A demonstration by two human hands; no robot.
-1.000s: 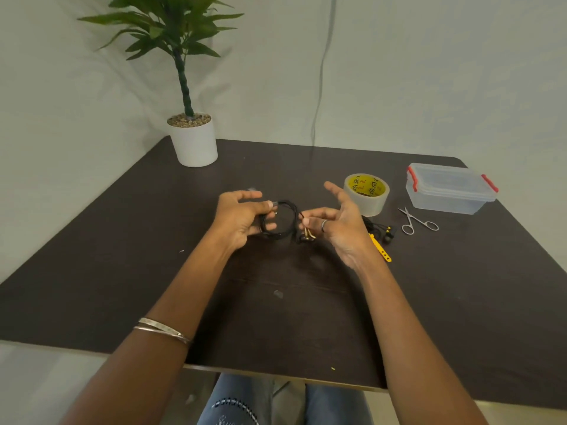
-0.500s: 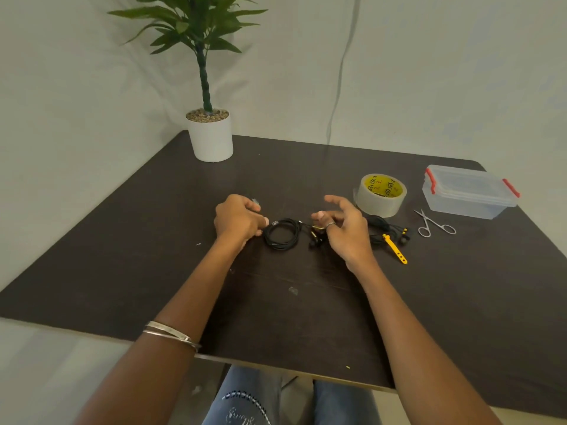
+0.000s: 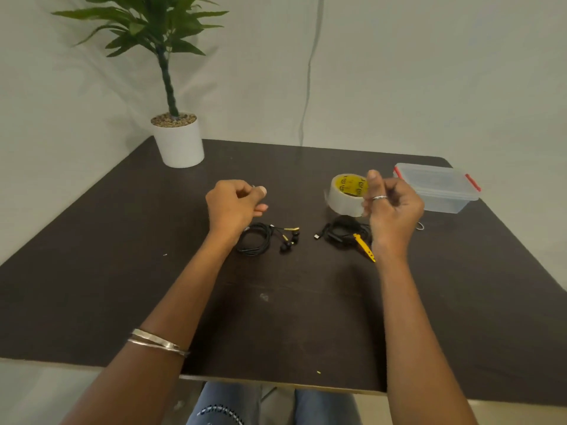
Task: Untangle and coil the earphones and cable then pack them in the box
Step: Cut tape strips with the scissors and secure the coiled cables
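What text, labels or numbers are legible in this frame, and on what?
Tape roll: black print on the yellow core label, too blurred to read.
Plastic box: no print visible.
Yellow tie on the cable: no legible marking.
White plant pot: blank.

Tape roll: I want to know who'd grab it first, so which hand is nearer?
Right. The right hand overlaps the tape roll in view; the left hand is well off to its left.
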